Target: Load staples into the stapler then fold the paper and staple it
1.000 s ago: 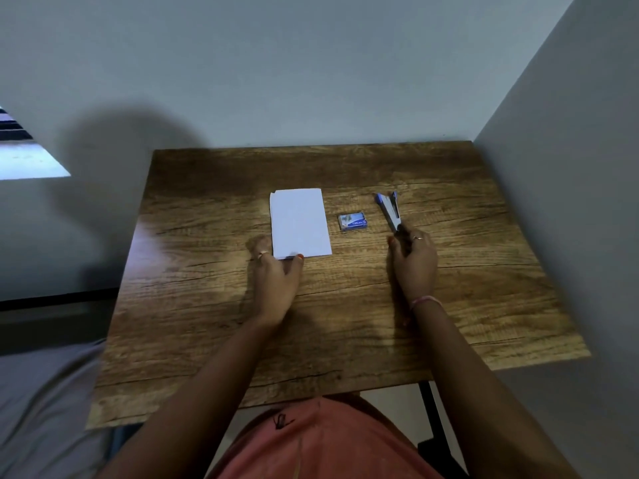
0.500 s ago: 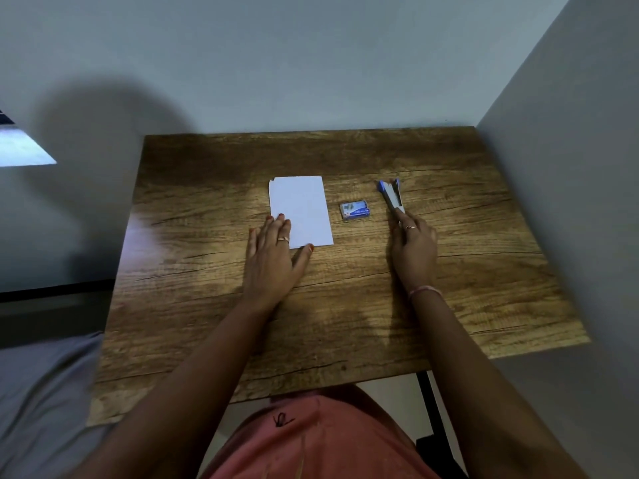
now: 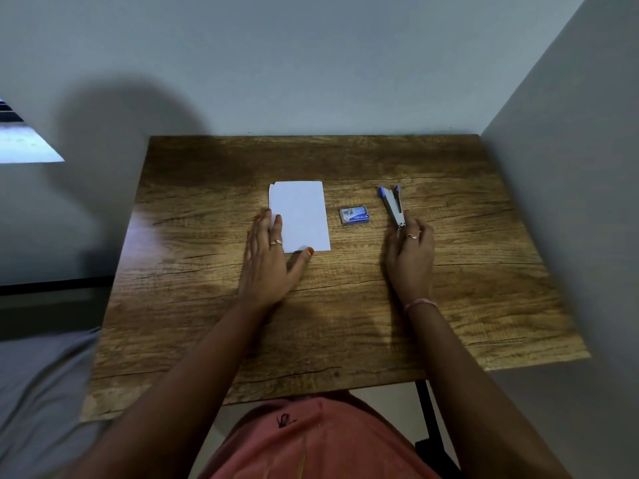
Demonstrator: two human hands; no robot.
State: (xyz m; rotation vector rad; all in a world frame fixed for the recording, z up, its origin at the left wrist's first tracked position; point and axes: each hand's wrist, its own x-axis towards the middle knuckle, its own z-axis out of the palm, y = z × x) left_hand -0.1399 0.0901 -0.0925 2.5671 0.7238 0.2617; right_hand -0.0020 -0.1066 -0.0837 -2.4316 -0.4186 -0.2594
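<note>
A white sheet of paper (image 3: pixel 301 214) lies flat in the middle of the wooden table (image 3: pixel 345 305). My left hand (image 3: pixel 268 261) rests flat on the table, fingers spread over the paper's near left corner. A small blue staple box (image 3: pixel 353 215) sits just right of the paper. Further right lies a blue and silver stapler (image 3: pixel 392 203), its jaws apart. My right hand (image 3: pixel 409 252) lies on the table with its fingertips touching the stapler's near end; it does not grip it.
A grey wall stands along the table's far edge and another along its right side. A black table leg (image 3: pixel 430 420) shows below the front edge. Grey fabric (image 3: pixel 38 392) lies at lower left.
My left hand has slid forward and flattened onto the paper's near left corner. My right hand stays at the stapler's near end. The camera view has shifted slightly.
</note>
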